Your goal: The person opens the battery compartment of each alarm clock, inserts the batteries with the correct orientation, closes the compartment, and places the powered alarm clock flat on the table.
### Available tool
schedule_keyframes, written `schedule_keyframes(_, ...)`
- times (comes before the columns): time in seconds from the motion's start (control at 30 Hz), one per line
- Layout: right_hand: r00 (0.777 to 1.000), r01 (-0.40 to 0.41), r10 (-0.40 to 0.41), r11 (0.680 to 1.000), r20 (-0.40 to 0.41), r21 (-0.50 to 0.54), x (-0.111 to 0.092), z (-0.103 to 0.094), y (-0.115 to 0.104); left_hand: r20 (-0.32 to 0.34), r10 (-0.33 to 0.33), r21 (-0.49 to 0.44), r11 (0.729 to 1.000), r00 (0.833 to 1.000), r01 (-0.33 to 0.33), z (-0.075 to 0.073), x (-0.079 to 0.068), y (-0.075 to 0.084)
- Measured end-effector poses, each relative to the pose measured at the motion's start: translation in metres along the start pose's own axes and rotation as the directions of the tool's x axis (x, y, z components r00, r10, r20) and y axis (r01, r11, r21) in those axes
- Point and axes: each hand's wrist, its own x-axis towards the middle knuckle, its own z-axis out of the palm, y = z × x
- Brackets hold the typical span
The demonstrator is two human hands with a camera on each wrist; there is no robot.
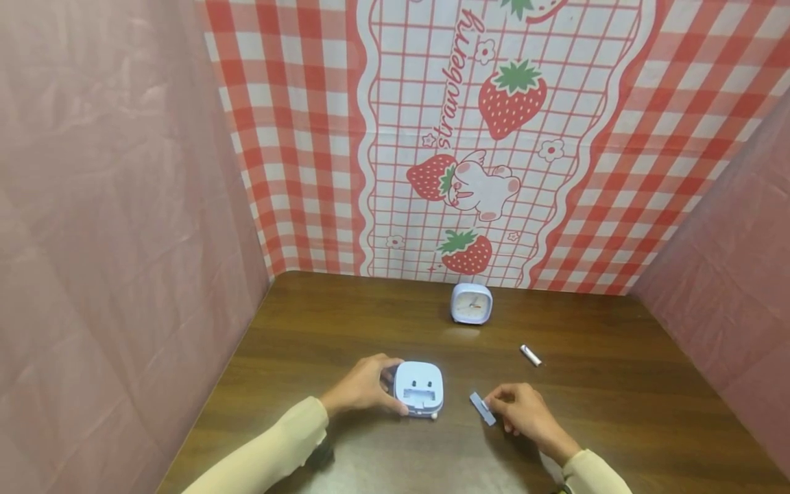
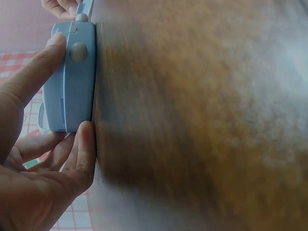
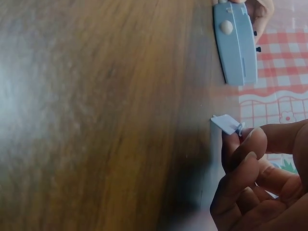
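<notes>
From afar I see a pale-blue clock [image 1: 420, 374] back-up on the table [image 1: 345, 309], left hand [image 1: 363, 385] gripping its left side; to the clock's right, apart from it, the right hand [image 1: 523, 413] pinches a small cover [image 1: 481, 409], long axis aslant to the clock's crosswise open compartment [image 1: 420, 396].

head: evenly lit | wrists: dimmer, tabletop [image 2: 192, 96] blurred, pale edge glare

The head view looks down across the tabletop [image 1: 345, 315]; low, close, sideways-tilted wrist views share the held clock [image 2: 74, 84].
</notes>
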Motion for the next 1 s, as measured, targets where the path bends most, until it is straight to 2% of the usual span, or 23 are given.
schedule_keyframes(0.3, 0.999, -0.024, 0.021, 0.998, -0.044, -0.057, 0.002, 0.0, 0.004, -0.002, 0.005, 0.001, 1.0, 1.0, -0.005, 0.0, -0.001, 0.0)
schedule_keyframes(1.0, 0.997, -0.001, -0.005, 0.997, -0.081, -0.074, 0.005, -0.002, 0.01, 0.003, -0.002, 0.004, 1.0, 1.0, 0.002, 0.0, 0.001, 0.0)
